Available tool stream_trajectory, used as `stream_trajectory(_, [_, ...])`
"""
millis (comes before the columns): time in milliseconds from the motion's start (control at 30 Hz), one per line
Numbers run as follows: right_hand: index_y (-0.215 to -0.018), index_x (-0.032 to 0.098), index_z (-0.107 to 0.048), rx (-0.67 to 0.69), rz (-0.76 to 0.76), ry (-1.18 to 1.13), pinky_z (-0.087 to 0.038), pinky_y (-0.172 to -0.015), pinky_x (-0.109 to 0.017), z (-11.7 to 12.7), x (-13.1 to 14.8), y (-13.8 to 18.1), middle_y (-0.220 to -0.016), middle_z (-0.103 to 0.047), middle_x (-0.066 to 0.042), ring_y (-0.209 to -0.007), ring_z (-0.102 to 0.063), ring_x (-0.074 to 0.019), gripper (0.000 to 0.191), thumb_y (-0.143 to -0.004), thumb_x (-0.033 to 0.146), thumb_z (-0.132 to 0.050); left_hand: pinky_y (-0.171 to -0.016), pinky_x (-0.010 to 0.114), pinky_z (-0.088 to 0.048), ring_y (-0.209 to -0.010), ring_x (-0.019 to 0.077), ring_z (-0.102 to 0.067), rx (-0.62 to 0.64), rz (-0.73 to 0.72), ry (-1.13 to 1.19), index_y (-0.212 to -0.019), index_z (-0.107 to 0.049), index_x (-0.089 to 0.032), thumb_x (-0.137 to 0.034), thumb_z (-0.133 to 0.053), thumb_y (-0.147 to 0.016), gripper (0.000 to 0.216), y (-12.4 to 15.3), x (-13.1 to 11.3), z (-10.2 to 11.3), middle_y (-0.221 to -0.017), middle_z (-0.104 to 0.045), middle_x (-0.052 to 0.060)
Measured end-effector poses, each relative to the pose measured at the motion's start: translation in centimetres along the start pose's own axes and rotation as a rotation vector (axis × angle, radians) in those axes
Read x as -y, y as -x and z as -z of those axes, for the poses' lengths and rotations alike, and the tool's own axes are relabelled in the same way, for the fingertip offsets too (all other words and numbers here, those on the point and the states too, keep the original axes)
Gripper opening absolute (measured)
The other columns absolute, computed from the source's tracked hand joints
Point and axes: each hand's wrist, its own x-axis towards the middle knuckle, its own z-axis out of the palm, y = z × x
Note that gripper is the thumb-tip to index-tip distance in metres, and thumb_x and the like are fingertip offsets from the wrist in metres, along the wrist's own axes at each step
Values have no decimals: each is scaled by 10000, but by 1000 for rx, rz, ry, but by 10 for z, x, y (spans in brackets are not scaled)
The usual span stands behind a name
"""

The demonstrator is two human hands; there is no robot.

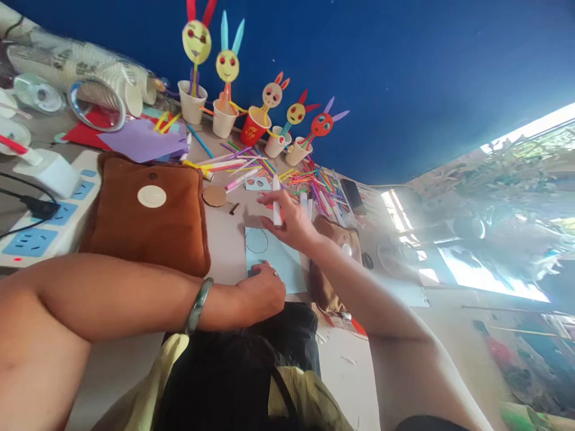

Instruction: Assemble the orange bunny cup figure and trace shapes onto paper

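A light blue sheet of paper (291,276) lies on the table before me, with a circle outline drawn near its upper left corner. My left hand (265,293), wearing a ring and with a bangle on its wrist, rests on the sheet's lower left part, fingers curled and pressed down on it. Above the paper, my right hand (290,221) grips a white marker pen (277,206) between thumb and fingers, held near upright. A small dark cap-like cylinder (234,208) and a brown cardboard disc (214,196) lie to the left of that hand.
A brown pouch (153,230) and a power strip (54,224) sit at left. Several paper cups with rabbit-faced figures (227,117) line the blue wall. Loose markers and coloured sticks (314,182) cover the back. A furry brown case (335,263) lies under my right forearm.
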Motion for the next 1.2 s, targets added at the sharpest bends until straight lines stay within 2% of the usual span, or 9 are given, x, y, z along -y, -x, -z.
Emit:
stream_trajectory(133, [-1133, 235, -529, 33, 17, 83, -549, -877, -414, -1, -4, 55, -1070, -711, -83, -987, -678, -247, 250, -900, 218, -620, -641, 406, -508, -834, 328, -722, -26, 15, 74, -993, -694, -1, -311, -521, -997, 355, -1, 4, 4, -933, -730, 272])
stream_trajectory(200, [-1126, 239, -541, 44, 2, 132, -556, -851, -420, -1, -4, 79, -1031, -719, -81, -948, -681, -249, 229, -910, 212, -614, -609, 382, -503, -791, 304, -718, -23, 12, 92, -960, -686, -20, -259, -502, -995, 304, -2, 6, 7, -888, -729, 242])
stream_trajectory(267, [-1125, 243, -548, 33, -31, 158, -561, -832, -426, 1, -3, 100, -1036, -727, -85, -924, -679, -249, 218, -918, 207, -608, -579, 357, -486, -735, 276, -706, -38, 20, 93, -916, -669, -39, -126, -486, -954, 206, -2, 8, 8, -824, -717, 208])
stream_trajectory(367, [-1129, 248, -552, -15, -87, 174, -563, -817, -423, 7, 3, 122, -1052, -733, -85, -902, -679, -242, 224, -920, 193, -612, -570, 332, -468, -706, 257, -692, -75, 47, 101, -900, -637, -48, -4, -439, -887, 203, -4, 9, 6, -756, -689, 180])
stream_trajectory(567, [-1160, 257, -556, -128, -106, 210, -559, -788, -412, 20, 18, 152, -1019, -736, -65, -875, -683, -235, 309, -886, 129, -618, -645, 349, -501, -763, 264, -695, -41, 62, 158, -925, -609, -65, 9, -427, -886, 201, -7, 12, -1, -781, -685, 174])
stream_trajectory(733, [-1170, 260, -555, -215, -112, 258, -550, -778, -404, 27, 21, 168, -921, -722, -46, -846, -684, -227, 334, -880, 116, -635, -640, 351, -500, -759, 269, -695, -35, 86, 166, -907, -606, -76, 12, -434, -885, 195, -8, 12, -2, -778, -682, 174])
stream_trajectory(900, [-1160, 263, -555, -232, -135, 278, -550, -769, -404, 29, 20, 175, -937, -720, -52, -844, -681, -223, 312, -892, 121, -630, -608, 340, -482, -739, 267, -688, -35, 43, 132, -851, -613, -76, 33, -418, -870, 224, -8, 13, 1, -759, -674, 182])
stream_trajectory(1033, [-1165, 255, -567, -214, -99, 312, -544, -719, -385, 29, 21, 166, -901, -712, -49, -796, -670, -216, 307, -895, 124, -630, -601, 327, -467, -772, 265, -699, 9, -3, 108, -856, -629, -71, 25, -426, -879, 225, -8, 18, 7, -775, -680, 180])
stream_trajectory(1200, [-1175, 250, -574, -161, 12, 316, -556, -731, -399, 31, 25, 138, -938, -720, -69, -825, -659, -227, 297, -910, 121, -599, -651, 333, -493, -816, 251, -711, -63, 27, 149, -989, -626, -69, -25, -418, -939, 218, -8, 21, 12, -837, -694, 168])
